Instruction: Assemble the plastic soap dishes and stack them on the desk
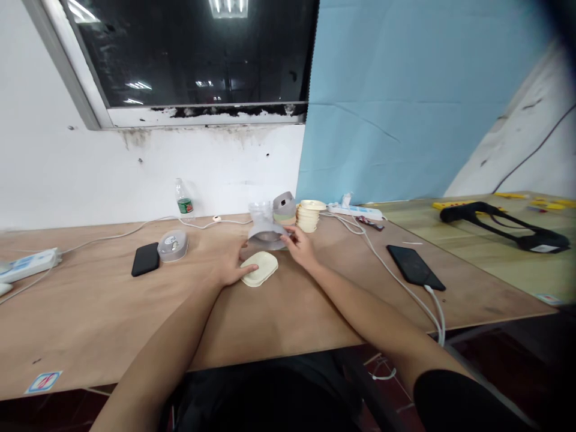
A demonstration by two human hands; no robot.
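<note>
A translucent grey plastic container [266, 235] lies tilted on the wooden table [112, 312], held between both hands. My left hand [231, 264] grips its left side, thumb resting over a cream oval lid [260, 268] that lies flat just in front. My right hand [300, 246] pinches the container's right rim with curled fingers. Behind it stand a grey cup [285, 207] and a stack of cream bowls [308, 216].
A black phone [146, 259] and a round clear box [173, 245] lie at the left, a water bottle [183, 201] by the wall. Another phone [414, 267] on a white cable lies right. Power strips [29, 265] sit at the far left and back right.
</note>
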